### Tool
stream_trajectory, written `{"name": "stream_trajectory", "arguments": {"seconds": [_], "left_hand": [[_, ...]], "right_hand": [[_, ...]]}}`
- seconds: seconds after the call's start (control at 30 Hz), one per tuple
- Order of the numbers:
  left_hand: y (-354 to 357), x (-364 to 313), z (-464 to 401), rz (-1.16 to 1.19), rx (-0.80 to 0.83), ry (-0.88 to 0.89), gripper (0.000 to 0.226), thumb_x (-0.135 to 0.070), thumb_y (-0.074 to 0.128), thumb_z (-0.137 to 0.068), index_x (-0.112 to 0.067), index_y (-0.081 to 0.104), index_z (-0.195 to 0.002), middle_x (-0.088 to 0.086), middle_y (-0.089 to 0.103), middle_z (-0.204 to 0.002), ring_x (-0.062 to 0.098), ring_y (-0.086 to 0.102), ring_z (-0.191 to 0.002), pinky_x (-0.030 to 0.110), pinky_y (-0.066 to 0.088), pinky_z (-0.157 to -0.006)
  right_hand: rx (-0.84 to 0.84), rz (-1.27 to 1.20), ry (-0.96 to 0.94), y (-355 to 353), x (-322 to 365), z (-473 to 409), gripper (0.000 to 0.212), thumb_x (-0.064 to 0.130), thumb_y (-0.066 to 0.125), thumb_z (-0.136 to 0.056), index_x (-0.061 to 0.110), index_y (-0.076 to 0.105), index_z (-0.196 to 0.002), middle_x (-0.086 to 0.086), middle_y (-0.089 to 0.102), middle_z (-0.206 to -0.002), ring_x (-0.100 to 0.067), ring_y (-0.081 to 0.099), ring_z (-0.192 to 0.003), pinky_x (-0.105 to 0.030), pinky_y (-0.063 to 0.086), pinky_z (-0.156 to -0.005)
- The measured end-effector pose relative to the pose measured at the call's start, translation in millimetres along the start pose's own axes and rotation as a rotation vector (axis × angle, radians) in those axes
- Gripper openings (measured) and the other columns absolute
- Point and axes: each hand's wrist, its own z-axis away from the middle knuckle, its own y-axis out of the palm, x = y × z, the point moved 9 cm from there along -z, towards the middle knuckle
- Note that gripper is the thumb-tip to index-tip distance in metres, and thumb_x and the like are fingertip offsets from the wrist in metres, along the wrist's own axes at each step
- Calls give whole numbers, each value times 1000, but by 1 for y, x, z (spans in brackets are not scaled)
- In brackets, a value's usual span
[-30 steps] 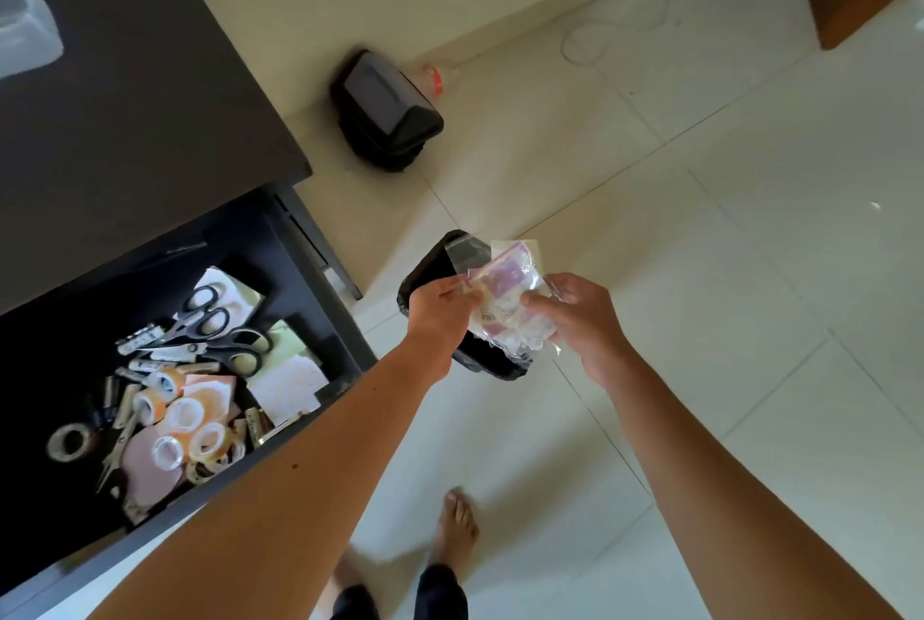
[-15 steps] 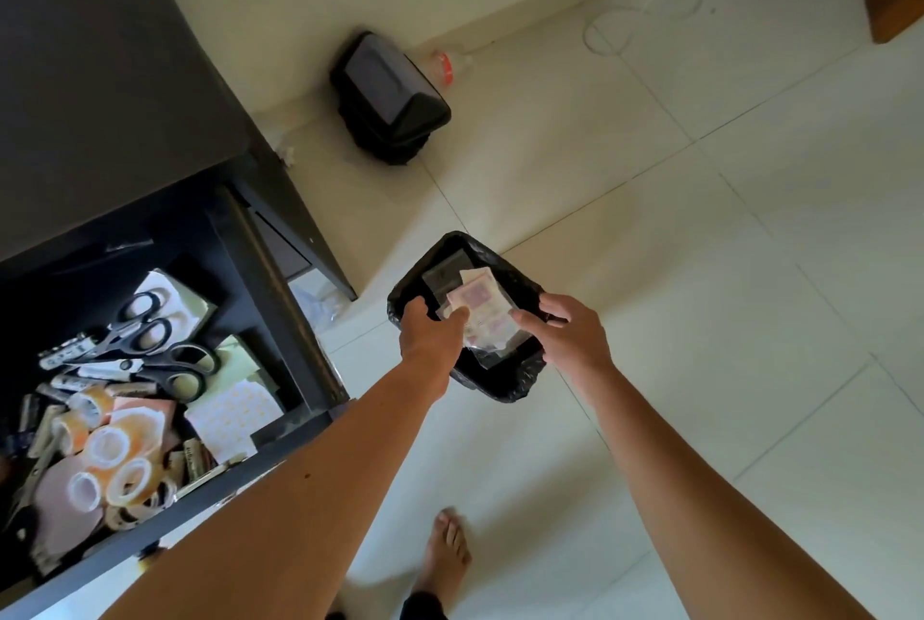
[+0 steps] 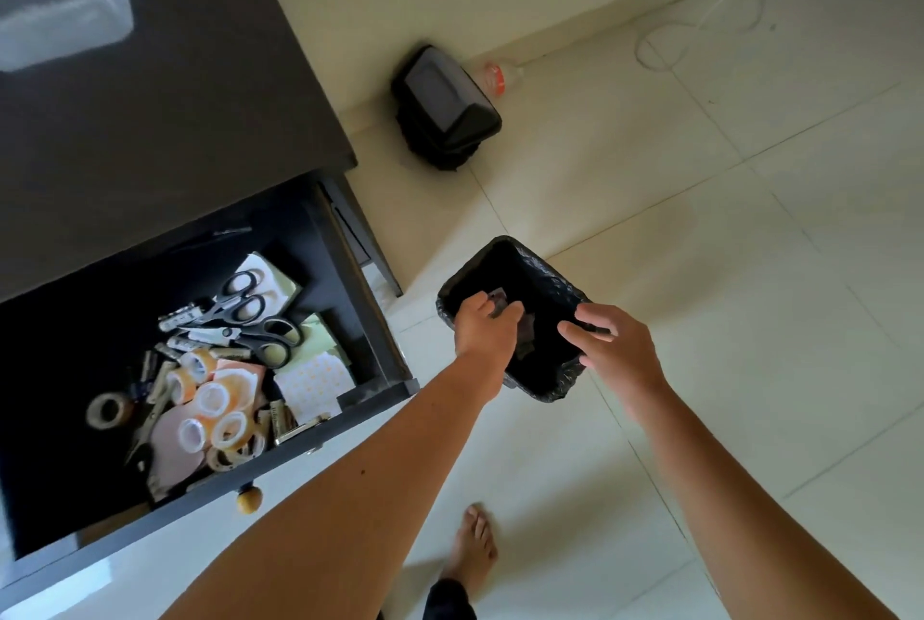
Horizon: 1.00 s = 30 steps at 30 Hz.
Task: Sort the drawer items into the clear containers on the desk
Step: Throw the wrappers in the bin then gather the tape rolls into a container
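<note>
Looking down past both arms, the view took in the dark bench [image 3: 165, 119] first, with a clear container [image 3: 55, 4] blurred at its far left corner. Below the bench edge the drawer [image 3: 350, 309] stood pulled out, still crowded: two pairs of scissors [image 3: 250, 314] lay with their long axes running slantwise toward the drawer's front right corner, tape rolls [image 3: 215, 409] clustered nearer the front rail, and paper sheets [image 3: 315, 379] sat hard against the right wall. Right of the drawer, on the floor, was a bin lined with a black bag [image 3: 520, 269], and both hands hung over its mouth. The left hand [image 3: 482, 329] was loosely curled with nothing clearly in its grip; something small and dark showed just beyond its fingertips, too dim to name. The right hand [image 3: 612, 344] was spread, fingers relaxed, gripping nothing. So everything left to sort lay to the left of both hands, and the left hand was the nearer one; a reach back across the drawer's right wall looked like the natural next move.
</note>
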Motion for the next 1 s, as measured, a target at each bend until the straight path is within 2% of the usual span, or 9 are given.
{"name": "stream_trajectory", "arguments": {"seconds": [0.13, 0.27, 0.33, 0.47, 0.6, 0.73, 0.9, 1.0], "left_hand": [[-14, -17, 18, -5, 51, 57, 68, -25, 69, -98, -14, 38, -157, 2, 49, -156, 23, 46, -145, 44, 38, -119], [-34, -37, 41, -42, 125, 127, 63, -30, 68, -98, -16, 42, -153, 0, 58, -148, 21, 53, -136, 38, 42, -114], [-49, -50, 53, -38, 158, 171, 59, -30, 67, -98, -15, 45, -151, 2, 63, -142, 22, 58, -132, 39, 45, -114], [-97, -75, 74, 77, 165, 270, 46, -22, 66, -100, -12, 53, -143, 1, 72, -120, 18, 71, -113, 37, 57, -102], [-157, -90, 93, 201, 172, 325, 39, -19, 66, -101, -10, 58, -138, 8, 72, -122, 16, 76, -102, 32, 61, -94], [-233, -84, 98, 260, 115, 305, 38, -20, 65, -101, -11, 59, -137, 7, 72, -123, 19, 75, -107, 37, 59, -98], [-324, -53, 95, 327, -31, 267, 34, -17, 69, -99, -9, 64, -132, 12, 75, -115, 27, 75, -106, 39, 61, -94], [-369, -32, 90, 309, -110, 256, 35, -16, 70, -97, -10, 63, -132, 11, 75, -115, 27, 76, -103, 40, 61, -93]], "right_hand": [[4, -20, -33, 4, 25, 22, 38, 26, 87, -86, 21, 73, -121, 10, 73, -125, -10, 70, -114, -43, 63, -91], [19, -31, -84, 14, 56, 47, 40, 26, 88, -86, 19, 73, -122, 10, 74, -123, -8, 72, -112, -41, 63, -90], [33, -45, -110, 24, 74, 60, 40, 25, 88, -86, 19, 73, -122, 9, 75, -122, -2, 74, -105, -42, 62, -92], [70, -84, -184, 58, 119, 86, 36, 19, 86, -87, 15, 73, -121, 5, 76, -122, 3, 75, -97, -46, 62, -95], [132, -76, -274, 106, 160, 112, 33, 18, 85, -88, 17, 74, -119, 5, 77, -119, -2, 75, -101, -46, 62, -96], [209, 28, -353, 160, 188, 132, 30, 27, 86, -88, 27, 76, -116, 9, 77, -118, -12, 74, -110, -48, 62, -98], [302, 106, -396, 223, 203, 149, 31, 26, 84, -89, 28, 75, -119, 14, 77, -117, -8, 75, -106, -45, 63, -96], [349, 143, -383, 255, 198, 153, 32, 27, 85, -88, 32, 74, -118, 14, 78, -116, -10, 75, -106, -44, 64, -94]]}}
